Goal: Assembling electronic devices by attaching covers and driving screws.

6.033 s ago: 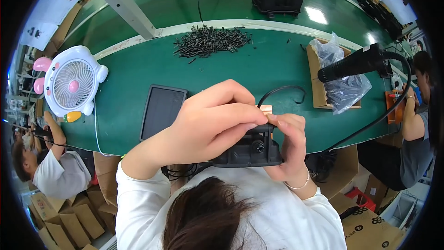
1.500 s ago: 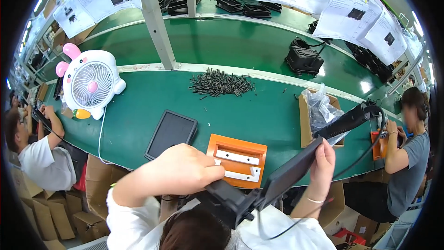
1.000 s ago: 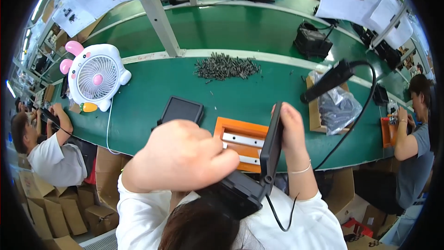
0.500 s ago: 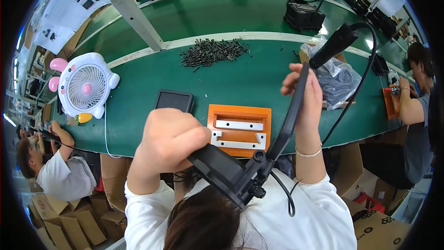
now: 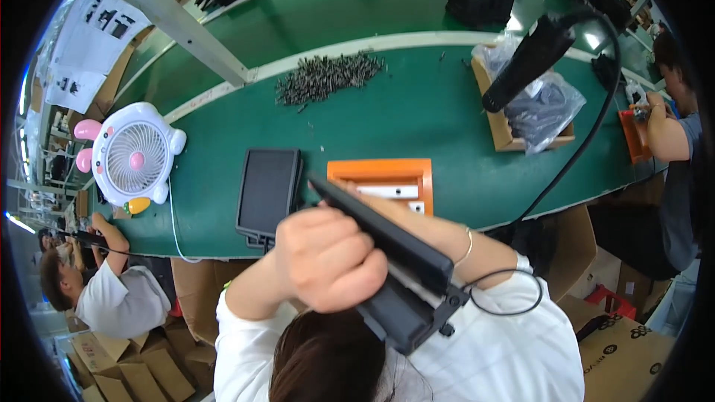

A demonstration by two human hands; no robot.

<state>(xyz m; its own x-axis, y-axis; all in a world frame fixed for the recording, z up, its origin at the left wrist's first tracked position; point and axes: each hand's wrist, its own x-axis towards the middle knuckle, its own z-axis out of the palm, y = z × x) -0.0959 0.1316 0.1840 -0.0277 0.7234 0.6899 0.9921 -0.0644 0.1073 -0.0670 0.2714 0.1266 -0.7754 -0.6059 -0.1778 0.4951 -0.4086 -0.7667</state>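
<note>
My left hand point(image 5: 331, 260) is closed in a fist round a black hinged plastic device point(image 5: 391, 242), two long flat parts folded close together at a screwed joint, with a thin cable. The device is tilted, in front of my chest. My right forearm reaches leftward behind its upper panel; a sliver of my right hand point(image 5: 365, 197) shows, its fingers hidden. Just beyond the hands lies an orange fixture point(image 5: 424, 179) with white blocks point(image 5: 395, 191), partly covered by my right arm. Left of it a black rectangular panel point(image 5: 267, 190) rests on the green bench point(image 5: 417, 119).
A black powered screwdriver point(image 5: 529, 63) hangs on a thick cable at right, before a carton point(image 5: 503, 130) of bagged parts. Small dark screws point(image 5: 328, 78) are heaped at the back. A white fan point(image 5: 138, 156) stands left. Co-workers sit at both sides.
The device has folded from spread wide to nearly closed. My right hand has swung left and down behind its panel, from near the screwdriver. My left hand has shifted right and lower.
</note>
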